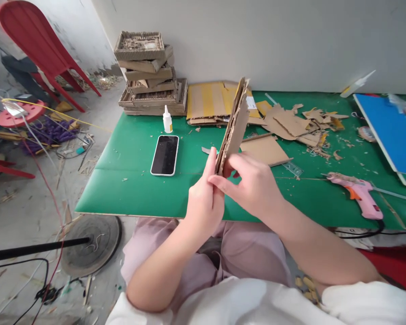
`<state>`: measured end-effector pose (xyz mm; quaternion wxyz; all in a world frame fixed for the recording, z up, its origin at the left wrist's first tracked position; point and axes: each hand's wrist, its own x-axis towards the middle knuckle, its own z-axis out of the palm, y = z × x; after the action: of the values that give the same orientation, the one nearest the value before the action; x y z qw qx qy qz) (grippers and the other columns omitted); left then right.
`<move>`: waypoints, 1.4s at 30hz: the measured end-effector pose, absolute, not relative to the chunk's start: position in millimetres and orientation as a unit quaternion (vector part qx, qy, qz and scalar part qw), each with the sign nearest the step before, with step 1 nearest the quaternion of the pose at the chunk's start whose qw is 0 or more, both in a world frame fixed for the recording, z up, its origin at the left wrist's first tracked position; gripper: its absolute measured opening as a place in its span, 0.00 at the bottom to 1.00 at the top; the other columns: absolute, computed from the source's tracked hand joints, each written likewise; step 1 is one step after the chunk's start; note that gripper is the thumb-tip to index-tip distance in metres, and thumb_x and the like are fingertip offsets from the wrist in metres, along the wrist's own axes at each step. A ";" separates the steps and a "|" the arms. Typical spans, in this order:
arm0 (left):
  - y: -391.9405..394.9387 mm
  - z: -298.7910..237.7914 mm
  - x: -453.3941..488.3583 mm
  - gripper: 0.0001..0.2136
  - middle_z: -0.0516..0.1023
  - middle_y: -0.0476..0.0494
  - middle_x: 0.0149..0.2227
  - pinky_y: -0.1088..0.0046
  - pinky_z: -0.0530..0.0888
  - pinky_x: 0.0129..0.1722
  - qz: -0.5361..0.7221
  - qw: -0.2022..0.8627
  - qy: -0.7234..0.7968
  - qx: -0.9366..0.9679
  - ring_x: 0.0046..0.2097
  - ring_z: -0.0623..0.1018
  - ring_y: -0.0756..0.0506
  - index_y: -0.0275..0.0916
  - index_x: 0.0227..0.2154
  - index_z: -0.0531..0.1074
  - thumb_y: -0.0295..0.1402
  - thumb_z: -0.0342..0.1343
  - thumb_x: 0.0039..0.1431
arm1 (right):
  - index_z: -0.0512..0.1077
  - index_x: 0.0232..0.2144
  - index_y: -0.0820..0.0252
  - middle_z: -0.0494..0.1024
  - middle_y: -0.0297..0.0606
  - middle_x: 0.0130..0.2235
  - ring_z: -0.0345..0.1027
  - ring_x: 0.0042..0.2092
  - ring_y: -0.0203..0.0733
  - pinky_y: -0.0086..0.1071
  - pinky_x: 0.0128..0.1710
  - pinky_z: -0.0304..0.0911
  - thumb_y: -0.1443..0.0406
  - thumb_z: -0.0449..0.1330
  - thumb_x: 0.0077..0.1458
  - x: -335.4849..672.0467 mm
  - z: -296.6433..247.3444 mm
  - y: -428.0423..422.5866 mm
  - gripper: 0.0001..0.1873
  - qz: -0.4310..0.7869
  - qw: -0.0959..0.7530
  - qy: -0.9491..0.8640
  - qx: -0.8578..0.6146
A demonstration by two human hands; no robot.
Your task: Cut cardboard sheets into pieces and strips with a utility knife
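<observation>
I hold an upright cardboard piece, seen edge-on, above the near edge of the green mat. My left hand grips its lower left side, thumb up along the face. From the right, my right hand pinches its bottom edge, fingers pressed against the cardboard. Both hands are closed on it.
On the mat lie a dark phone, a small glue bottle, a flat cardboard sheet, cardboard scraps and a pink glue gun. Stacked cardboard trays stand at the back. A blue board lies right. Cables and red chairs clutter the floor left.
</observation>
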<state>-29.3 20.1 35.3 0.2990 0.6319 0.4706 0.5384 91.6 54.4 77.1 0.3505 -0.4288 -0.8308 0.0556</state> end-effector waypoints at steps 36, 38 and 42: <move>39.5 40.3 -44.7 0.14 0.73 0.51 0.26 0.81 0.72 0.24 0.521 0.527 0.382 0.553 0.26 0.71 0.54 0.37 0.36 0.73 0.43 0.52 0.59 | 0.57 0.19 0.58 0.61 0.27 0.18 0.54 0.21 0.28 0.25 0.24 0.49 0.70 0.49 0.55 105.3 68.4 62.1 0.14 0.183 0.294 -0.887 -0.304; 38.6 39.0 -43.6 0.13 0.72 0.51 0.25 0.81 0.71 0.24 0.518 0.487 0.410 0.571 0.26 0.71 0.53 0.37 0.37 0.73 0.40 0.49 0.61 | 0.57 0.19 0.58 0.61 0.27 0.19 0.54 0.22 0.28 0.25 0.24 0.49 0.69 0.49 0.56 105.2 66.1 62.0 0.13 0.194 0.295 -0.887 -0.298; 37.0 37.8 -40.6 0.11 0.70 0.53 0.21 0.82 0.67 0.23 0.492 0.363 0.501 0.613 0.22 0.69 0.54 0.38 0.39 0.73 0.32 0.45 0.62 | 0.54 0.19 0.57 0.62 0.29 0.19 0.54 0.22 0.30 0.26 0.24 0.49 0.67 0.47 0.56 102.5 68.2 60.8 0.14 0.195 0.254 -0.886 -0.335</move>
<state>-40.6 37.0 37.8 0.3628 0.6132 0.5007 0.4916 102.5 60.8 68.2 0.2543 -0.3348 -0.8861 0.1953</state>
